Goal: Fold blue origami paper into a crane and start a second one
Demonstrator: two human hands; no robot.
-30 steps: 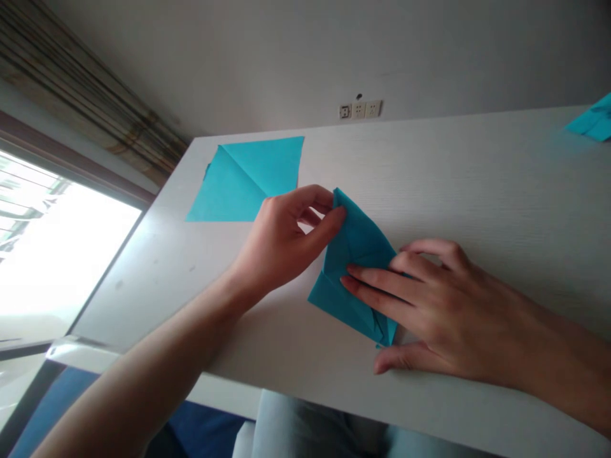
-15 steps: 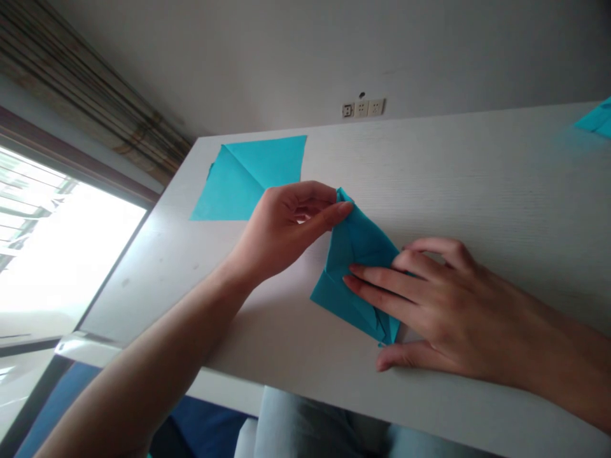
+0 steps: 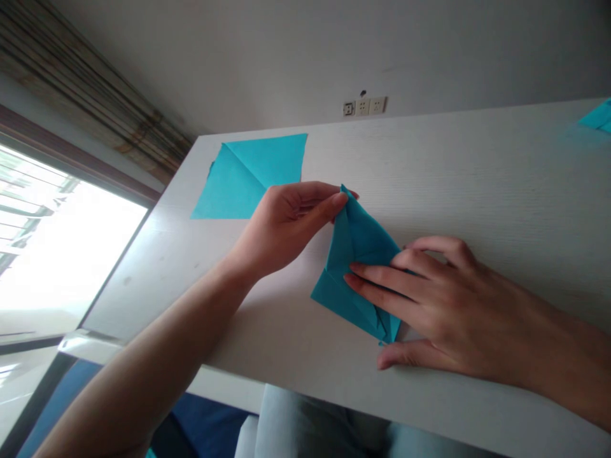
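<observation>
A folded sheet of blue paper (image 3: pixel 370 238) lies on the white table, its pointed top corner tilted up off the surface. My left hand (image 3: pixel 300 219) pinches that top corner between thumb and fingers, with fingertips showing behind the paper. Spread across the paper's right and lower part, my right hand (image 3: pixel 429 299) presses it with the index and middle fingertips, the thumb resting on the table beside the bottom corner. Crease lines run down the paper, and small folded layers show near its lower right corner. Part of its right side is hidden under my right hand.
Behind my left hand lies another blue sheet (image 3: pixel 262 165) with a diagonal crease. A piece of blue paper (image 3: pixel 599 119) sits at the far right edge. The white table (image 3: pixel 477 172) meets a wall with sockets (image 3: pixel 363 107). A window and curtain (image 3: pixel 109 83) are at left.
My left thumb has shifted slightly up and left on the paper's top corner, and fingertips now show behind it. My right hand has stayed in place.
</observation>
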